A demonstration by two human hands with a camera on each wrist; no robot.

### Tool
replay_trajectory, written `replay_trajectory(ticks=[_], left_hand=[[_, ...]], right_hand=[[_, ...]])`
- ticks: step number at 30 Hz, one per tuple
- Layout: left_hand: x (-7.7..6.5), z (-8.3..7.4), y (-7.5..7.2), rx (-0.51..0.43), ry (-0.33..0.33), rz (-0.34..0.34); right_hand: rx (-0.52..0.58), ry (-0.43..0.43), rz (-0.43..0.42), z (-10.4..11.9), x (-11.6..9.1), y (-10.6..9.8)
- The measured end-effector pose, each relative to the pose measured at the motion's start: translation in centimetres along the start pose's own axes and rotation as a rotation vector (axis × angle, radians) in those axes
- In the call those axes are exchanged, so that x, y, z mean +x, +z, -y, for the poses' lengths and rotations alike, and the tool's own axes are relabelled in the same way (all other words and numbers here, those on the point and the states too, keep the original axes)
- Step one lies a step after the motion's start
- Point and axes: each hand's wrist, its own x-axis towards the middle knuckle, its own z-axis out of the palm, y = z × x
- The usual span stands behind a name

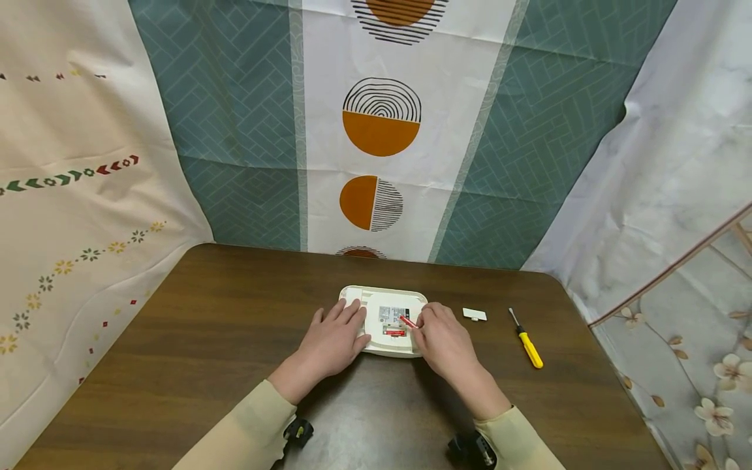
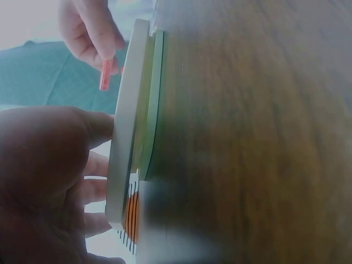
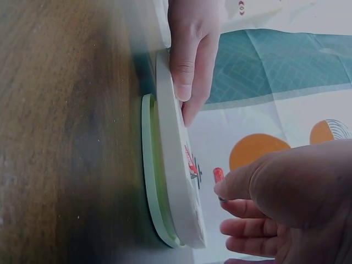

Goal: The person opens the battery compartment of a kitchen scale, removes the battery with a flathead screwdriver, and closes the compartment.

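Observation:
A flat white device (image 1: 378, 298) with rounded corners lies with its battery compartment facing up; a green rim shows beneath it in both wrist views. One red battery (image 1: 395, 333) sits in the compartment, below a printed label (image 1: 390, 314). My left hand (image 1: 336, 336) rests on the device's left side, with its fingers extended over the top. Above the device's right part, my right hand (image 1: 444, 339) pinches a second red battery (image 3: 219, 175) between thumb and fingers. That battery is held tilted, apart from the compartment.
To the right of the device lies a small white battery cover (image 1: 474, 314). Farther right is a screwdriver (image 1: 530, 347) with a yellow and black handle. The brown wooden table (image 1: 247, 294) is bordered by patterned cloths at the back and sides.

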Motion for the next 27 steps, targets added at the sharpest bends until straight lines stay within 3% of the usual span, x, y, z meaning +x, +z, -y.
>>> replay_trajectory(ticks=[12, 27], left_hand=[[0.0, -0.2, 0.0, 0.013, -0.002, -0.001], [0.0, -0.1, 0.1, 0.005, 0.0, -0.005]], right_hand=[[0.007, 0.015, -0.066, -0.8, -1.1, -0.6], [-0.007, 0.123, -0.042, -2.7, -2.4, -1.8]])
